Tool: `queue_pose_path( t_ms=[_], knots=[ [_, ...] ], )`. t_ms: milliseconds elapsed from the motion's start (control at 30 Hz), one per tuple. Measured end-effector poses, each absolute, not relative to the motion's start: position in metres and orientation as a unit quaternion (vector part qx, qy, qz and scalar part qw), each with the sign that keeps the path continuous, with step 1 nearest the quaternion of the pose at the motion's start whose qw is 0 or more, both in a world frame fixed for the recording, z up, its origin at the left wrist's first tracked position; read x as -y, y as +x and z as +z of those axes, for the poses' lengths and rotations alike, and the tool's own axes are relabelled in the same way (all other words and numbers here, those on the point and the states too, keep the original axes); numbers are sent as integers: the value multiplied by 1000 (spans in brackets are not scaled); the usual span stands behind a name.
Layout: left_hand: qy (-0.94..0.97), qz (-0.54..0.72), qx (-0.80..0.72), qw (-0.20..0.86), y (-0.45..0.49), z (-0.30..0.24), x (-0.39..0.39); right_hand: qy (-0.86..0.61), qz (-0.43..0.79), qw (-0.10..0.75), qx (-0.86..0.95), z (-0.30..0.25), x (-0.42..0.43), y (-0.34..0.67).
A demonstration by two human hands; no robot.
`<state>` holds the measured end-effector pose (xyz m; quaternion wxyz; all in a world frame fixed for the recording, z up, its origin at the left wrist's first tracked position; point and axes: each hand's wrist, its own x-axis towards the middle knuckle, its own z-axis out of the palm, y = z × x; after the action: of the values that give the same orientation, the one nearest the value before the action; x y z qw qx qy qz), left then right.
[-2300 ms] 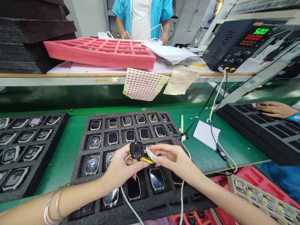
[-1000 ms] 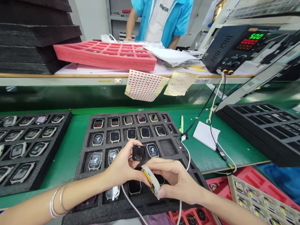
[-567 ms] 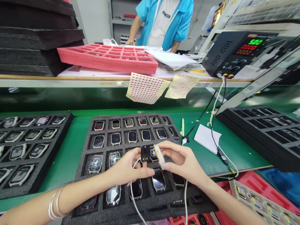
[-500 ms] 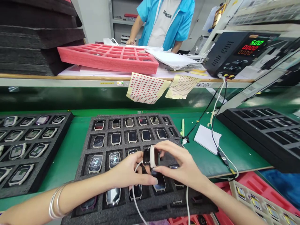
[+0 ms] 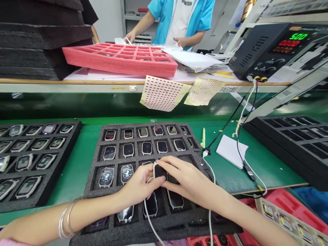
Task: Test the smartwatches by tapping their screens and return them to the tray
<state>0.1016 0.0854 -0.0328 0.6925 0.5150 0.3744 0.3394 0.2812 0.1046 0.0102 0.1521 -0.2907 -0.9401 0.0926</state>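
Both my hands meet over the middle of a black foam tray (image 5: 97, 154) whose pockets hold several smartwatch bodies. My left hand (image 5: 138, 186) pinches a small black module (image 5: 160, 171) that has a white cable (image 5: 150, 218) running toward me. My right hand (image 5: 184, 179) lies over the same module with fingers curled onto it, and a pale watch case shows as a thin edge against the module's left side. The hands sit low, just above the tray's third row.
A second black tray of watches (image 5: 33, 153) lies at left and an emptier black tray (image 5: 292, 143) at right. A pink foam tray (image 5: 120, 59), sticker sheets (image 5: 162, 94) and a power supply (image 5: 271, 49) line the shelf. A person in a blue jacket (image 5: 179, 20) stands behind it.
My right hand brought the pale watch case up against the black module in my left hand. Both hands have since sunk toward the tray. The camera shifted slightly.
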Motion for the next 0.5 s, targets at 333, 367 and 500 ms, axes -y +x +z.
queue_pose_path(
  t_ms=[333,367,500],
  knots=[
    [474,338,-363,728,99,-22,-88,-276,254,246,894,-3,-112,283],
    [476,339,-362,726,99,-23,-88,-277,258,246,892,-3,-112,284],
    [485,344,-358,720,99,-26,-88,-281,257,242,892,-3,-111,285]
  ],
)
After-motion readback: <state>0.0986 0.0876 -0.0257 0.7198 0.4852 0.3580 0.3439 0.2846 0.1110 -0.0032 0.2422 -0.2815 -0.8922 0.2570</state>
